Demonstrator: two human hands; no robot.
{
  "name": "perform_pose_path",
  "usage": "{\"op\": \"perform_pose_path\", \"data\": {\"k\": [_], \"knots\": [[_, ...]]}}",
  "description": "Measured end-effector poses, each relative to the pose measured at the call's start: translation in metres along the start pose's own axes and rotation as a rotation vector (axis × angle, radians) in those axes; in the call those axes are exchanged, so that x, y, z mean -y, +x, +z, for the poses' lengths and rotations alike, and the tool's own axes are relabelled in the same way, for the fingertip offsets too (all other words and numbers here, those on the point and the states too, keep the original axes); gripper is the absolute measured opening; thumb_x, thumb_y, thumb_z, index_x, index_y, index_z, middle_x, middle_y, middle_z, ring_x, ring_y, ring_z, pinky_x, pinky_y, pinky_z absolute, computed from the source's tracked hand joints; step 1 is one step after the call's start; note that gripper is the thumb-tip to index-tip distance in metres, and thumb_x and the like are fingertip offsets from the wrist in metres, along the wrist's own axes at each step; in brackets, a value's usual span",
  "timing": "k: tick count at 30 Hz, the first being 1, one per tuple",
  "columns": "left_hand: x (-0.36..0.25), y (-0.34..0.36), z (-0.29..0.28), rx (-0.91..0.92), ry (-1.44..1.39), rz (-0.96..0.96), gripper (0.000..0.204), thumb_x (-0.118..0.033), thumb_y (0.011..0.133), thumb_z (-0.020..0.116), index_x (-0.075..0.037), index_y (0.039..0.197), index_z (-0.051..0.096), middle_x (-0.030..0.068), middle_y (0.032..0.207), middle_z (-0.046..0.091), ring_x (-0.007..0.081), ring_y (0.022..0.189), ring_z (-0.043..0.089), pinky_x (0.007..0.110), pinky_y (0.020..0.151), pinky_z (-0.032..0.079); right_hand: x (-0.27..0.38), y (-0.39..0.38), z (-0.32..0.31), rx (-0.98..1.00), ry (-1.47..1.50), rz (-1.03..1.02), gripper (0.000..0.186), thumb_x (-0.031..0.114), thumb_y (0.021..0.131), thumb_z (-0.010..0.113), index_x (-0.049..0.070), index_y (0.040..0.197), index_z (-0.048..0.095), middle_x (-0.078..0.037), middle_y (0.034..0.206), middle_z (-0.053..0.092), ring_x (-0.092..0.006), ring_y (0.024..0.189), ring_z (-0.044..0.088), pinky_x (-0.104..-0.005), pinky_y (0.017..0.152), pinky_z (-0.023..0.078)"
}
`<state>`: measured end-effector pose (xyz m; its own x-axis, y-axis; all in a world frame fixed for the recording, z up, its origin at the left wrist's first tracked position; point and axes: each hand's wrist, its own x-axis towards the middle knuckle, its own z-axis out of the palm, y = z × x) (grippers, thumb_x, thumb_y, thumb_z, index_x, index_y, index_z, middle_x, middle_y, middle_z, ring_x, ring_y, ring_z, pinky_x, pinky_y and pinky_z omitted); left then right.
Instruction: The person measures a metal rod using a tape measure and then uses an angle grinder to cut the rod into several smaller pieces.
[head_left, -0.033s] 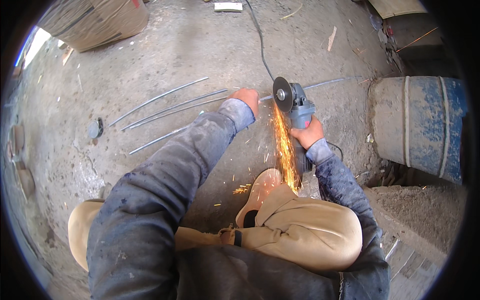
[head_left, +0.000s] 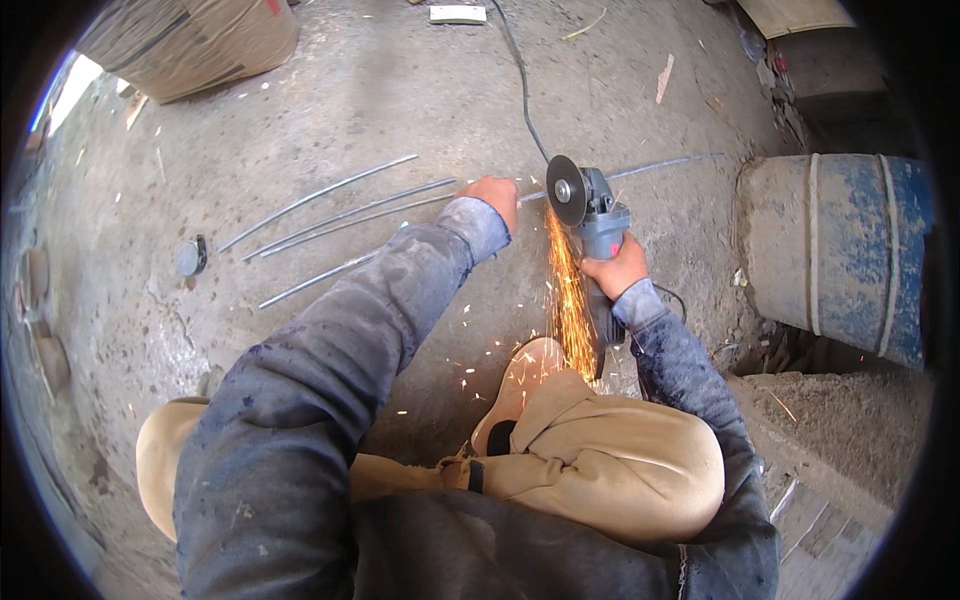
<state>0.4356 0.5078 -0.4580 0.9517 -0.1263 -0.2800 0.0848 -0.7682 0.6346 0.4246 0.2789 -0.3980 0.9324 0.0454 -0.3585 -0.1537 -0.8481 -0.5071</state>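
Observation:
My right hand (head_left: 620, 266) is wrapped round the body of a grey angle grinder (head_left: 603, 235). Its dark cutting disc (head_left: 567, 205) meets a thin metal rod (head_left: 665, 163) lying across the floor. A stream of orange sparks (head_left: 570, 300) shoots from the disc down toward my shoe (head_left: 528, 375). To the left of the disc, my left hand (head_left: 490, 194) is closed on the same rod, which comes out from its right side. Several cut rods (head_left: 330, 190) lie on the ground left of that hand, partly behind my sleeve.
A round tape measure (head_left: 188, 258) rests at the left. The grinder's black cable (head_left: 522, 85) runs away to the top. A worn blue barrel (head_left: 830, 250) lies at the right, above a rough concrete block (head_left: 840, 425). A large wrapped bundle (head_left: 190, 45) stands at the far left.
The sparks have shifted, with more scattered bits around my shoe. Both hands, the grinder and the rods look unmoved.

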Motion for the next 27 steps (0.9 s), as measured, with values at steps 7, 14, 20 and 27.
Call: {"op": "perform_pose_path", "data": {"k": [7, 14, 20, 27], "knots": [[-0.003, 0.0, 0.0, -0.014, 0.044, -0.018, 0.019, -0.021, 0.082, 0.057, -0.005, 0.084, 0.067, 0.0192, 0.077, 0.064, 0.0369, 0.077, 0.061, 0.045, 0.072, 0.048, 0.003, 0.014, 0.005, -0.022, -0.03, 0.033, 0.054, 0.023, 0.056, 0.075, -0.003, 0.1, 0.057, -0.018, 0.09, 0.064, -0.0299, 0.082, 0.063, -0.0367, 0.076, 0.05], [0.0, 0.0, -0.004, 0.003, 0.041, -0.028, 0.022, -0.022, 0.083, 0.056, -0.003, 0.085, 0.067, 0.0207, 0.079, 0.063, 0.0379, 0.08, 0.061, 0.045, 0.074, 0.049, 0.002, 0.015, 0.005, 0.023, 0.017, 0.005, 0.054, 0.022, 0.057, 0.074, -0.003, 0.102, 0.056, -0.018, 0.091, 0.064, -0.0295, 0.083, 0.063, -0.0365, 0.076, 0.05], [-0.001, -0.002, -0.008, 0.032, 0.029, -0.046, 0.022, -0.022, 0.084, 0.055, -0.003, 0.087, 0.067, 0.0214, 0.083, 0.063, 0.0377, 0.083, 0.061, 0.044, 0.076, 0.049, -0.005, 0.011, 0.008, 0.015, 0.023, -0.011, 0.051, 0.019, 0.058, 0.073, -0.003, 0.1, 0.055, -0.017, 0.089, 0.064, -0.0283, 0.081, 0.063, -0.0362, 0.075, 0.049], [-0.004, -0.006, -0.014, 0.041, 0.011, -0.057, 0.021, -0.02, 0.083, 0.055, -0.003, 0.09, 0.067, 0.0215, 0.085, 0.064, 0.0374, 0.085, 0.062, 0.044, 0.077, 0.049, -0.005, 0.013, 0.008, 0.01, -0.019, -0.005, 0.052, 0.022, 0.057, 0.074, -0.003, 0.099, 0.056, -0.019, 0.089, 0.064, -0.0305, 0.081, 0.063, -0.037, 0.075, 0.049]]}}
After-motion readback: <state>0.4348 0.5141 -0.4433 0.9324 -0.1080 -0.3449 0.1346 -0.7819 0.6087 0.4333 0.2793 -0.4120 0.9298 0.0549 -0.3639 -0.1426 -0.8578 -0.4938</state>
